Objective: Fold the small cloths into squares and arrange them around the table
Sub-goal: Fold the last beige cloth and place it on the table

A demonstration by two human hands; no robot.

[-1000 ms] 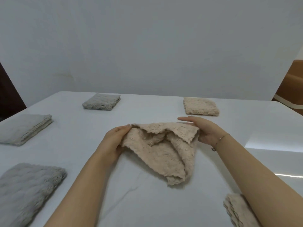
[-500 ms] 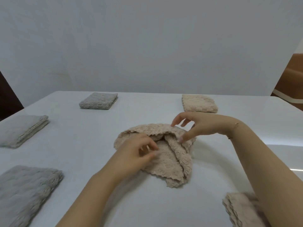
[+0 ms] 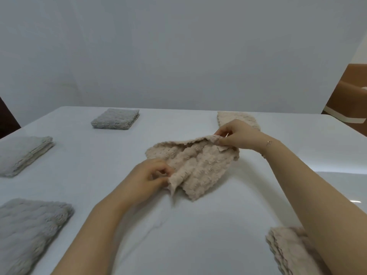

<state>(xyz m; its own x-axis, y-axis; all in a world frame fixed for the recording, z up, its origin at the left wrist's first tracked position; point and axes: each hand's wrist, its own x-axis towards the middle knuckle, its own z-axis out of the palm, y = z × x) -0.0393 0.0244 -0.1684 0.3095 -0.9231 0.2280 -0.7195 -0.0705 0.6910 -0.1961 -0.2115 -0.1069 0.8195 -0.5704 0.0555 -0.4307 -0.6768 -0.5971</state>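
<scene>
A crumpled beige cloth (image 3: 200,163) lies in the middle of the white table (image 3: 178,235). My left hand (image 3: 151,177) pinches its near left edge, which stands up in a fold. My right hand (image 3: 236,135) pinches the far right corner and holds it a little above the table. Folded squares sit around the table: three grey cloths at far left (image 3: 116,121), mid left (image 3: 23,153) and near left (image 3: 29,233). A beige square (image 3: 228,118) lies at the far right, partly hidden by my right hand. Another beige one (image 3: 288,251) lies at the near right, half under my right forearm.
A plain grey wall stands behind the table's far edge. Brown furniture (image 3: 349,96) shows beyond the right corner. A dark shape (image 3: 6,118) sits past the left edge.
My right hand has taken hold of the cloth's far right corner and lifted it to the right. My left hand has shifted nearer and now pinches the near edge.
</scene>
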